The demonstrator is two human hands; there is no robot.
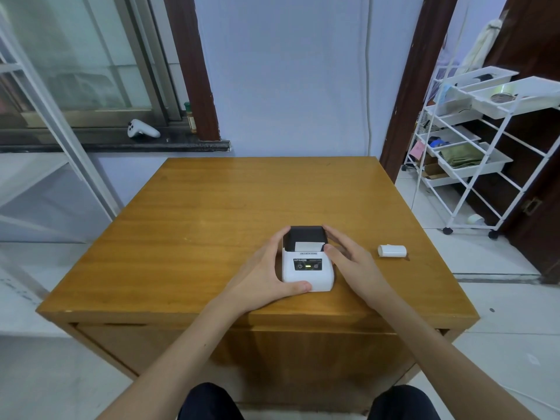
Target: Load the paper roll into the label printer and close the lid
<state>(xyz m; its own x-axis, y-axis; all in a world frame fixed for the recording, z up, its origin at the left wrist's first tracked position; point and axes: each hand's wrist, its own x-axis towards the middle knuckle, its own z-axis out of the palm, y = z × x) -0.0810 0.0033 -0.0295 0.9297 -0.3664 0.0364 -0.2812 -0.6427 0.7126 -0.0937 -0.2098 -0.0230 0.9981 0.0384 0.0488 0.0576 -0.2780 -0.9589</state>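
A wooden table (212, 207); a white controller (142, 129) lies on the dark windowsill (91, 144); a white wheeled rack (473, 173) holds what may be folded cloth (460, 156).

Printer (307, 269) on table (212, 207), roll (392, 251) right

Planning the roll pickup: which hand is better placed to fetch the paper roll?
Right. The paper roll lies right of the printer, nearest the right hand; the left hand holds the printer's other side.
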